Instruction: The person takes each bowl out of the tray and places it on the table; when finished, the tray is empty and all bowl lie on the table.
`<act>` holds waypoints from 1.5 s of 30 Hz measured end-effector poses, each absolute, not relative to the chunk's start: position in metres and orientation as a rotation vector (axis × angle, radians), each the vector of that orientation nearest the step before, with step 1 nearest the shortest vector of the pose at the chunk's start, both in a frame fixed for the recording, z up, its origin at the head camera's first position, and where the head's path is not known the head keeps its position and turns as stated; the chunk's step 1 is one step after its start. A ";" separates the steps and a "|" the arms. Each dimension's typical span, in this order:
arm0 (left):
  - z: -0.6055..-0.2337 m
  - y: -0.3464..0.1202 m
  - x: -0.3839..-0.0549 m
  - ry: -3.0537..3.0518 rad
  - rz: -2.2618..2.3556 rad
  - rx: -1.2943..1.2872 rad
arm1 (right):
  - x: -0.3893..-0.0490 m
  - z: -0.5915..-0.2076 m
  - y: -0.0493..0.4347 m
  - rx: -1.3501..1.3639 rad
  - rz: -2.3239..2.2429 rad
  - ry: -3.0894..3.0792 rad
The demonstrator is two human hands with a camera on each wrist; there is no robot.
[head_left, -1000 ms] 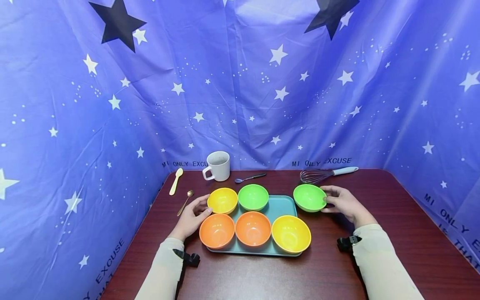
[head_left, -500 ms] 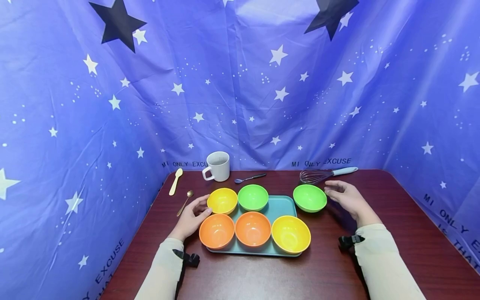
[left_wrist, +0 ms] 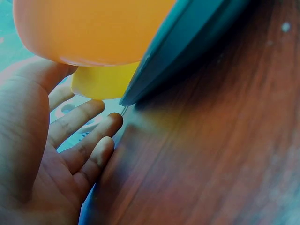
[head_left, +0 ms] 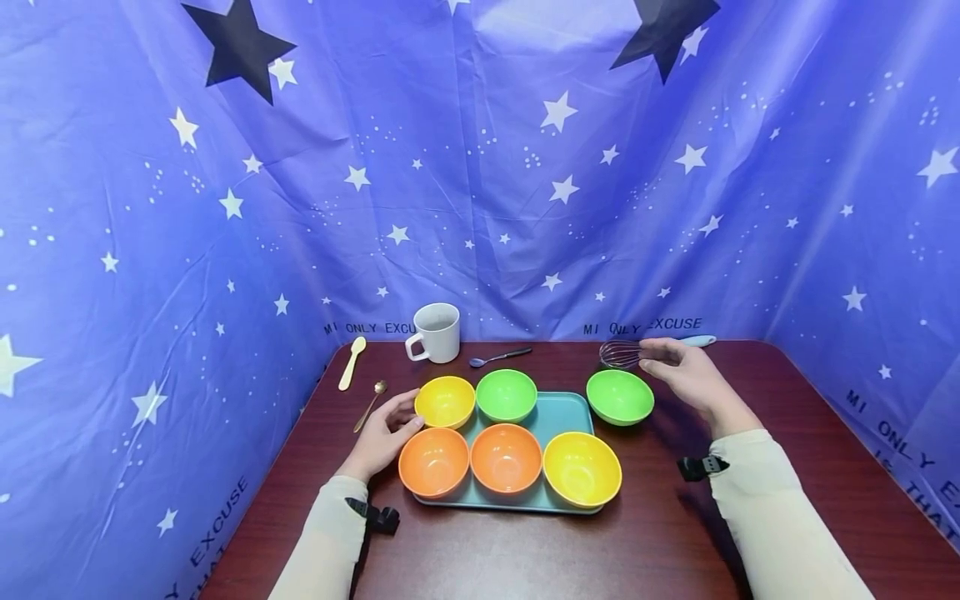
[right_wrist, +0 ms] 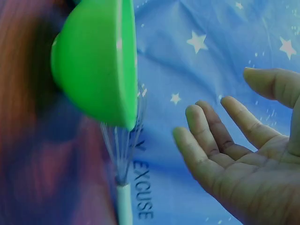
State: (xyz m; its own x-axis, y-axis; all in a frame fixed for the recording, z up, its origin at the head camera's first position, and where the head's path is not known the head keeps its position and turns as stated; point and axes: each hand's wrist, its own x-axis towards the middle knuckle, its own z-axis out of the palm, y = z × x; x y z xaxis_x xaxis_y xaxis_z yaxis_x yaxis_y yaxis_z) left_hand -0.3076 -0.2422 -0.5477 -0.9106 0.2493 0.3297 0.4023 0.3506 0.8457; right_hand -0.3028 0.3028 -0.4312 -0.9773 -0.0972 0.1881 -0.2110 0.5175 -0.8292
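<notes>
My left hand is beside the far-left yellow bowl, its fingertips right at the bowl's outer side. In the left wrist view the fingers spread loosely, and the thumb overlaps the orange bowl. Over the whisk, my right hand hovers with relaxed fingers, hiding part of its handle. The right wrist view shows that palm holding nothing, apart from the green bowl. That bowl rests on the table just right of the teal tray.
Another green bowl, orange bowls and a near yellow bowl stand on the tray. Behind are a white mug and a dark-handled spoon. A pale yellow spoon and a gold spoon lie left.
My right hand has let go of the right green bowl and moved back, up over the whisk. The left hand and the bowls stay where they were.
</notes>
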 end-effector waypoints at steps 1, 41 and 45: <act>-0.548 -0.242 -0.308 -2.462 -1.605 -0.596 | -0.303 -0.429 0.300 0.281 1.472 -2.635; -0.543 -0.241 -0.306 -2.499 -1.623 -0.524 | -0.353 -0.403 0.170 0.503 1.743 -2.790; -0.543 -0.241 -0.306 -2.507 -1.614 -0.524 | -0.356 -0.407 0.161 0.512 1.775 -2.825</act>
State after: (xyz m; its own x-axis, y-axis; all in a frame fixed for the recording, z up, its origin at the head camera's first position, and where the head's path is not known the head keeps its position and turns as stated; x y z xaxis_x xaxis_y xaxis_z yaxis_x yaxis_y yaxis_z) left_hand -0.3056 -0.2411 -0.5431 -0.9337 0.2251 0.2784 0.3466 0.3736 0.8604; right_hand -0.3559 0.1610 -0.4075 -0.9275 -0.3720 -0.0364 -0.1286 0.4092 -0.9034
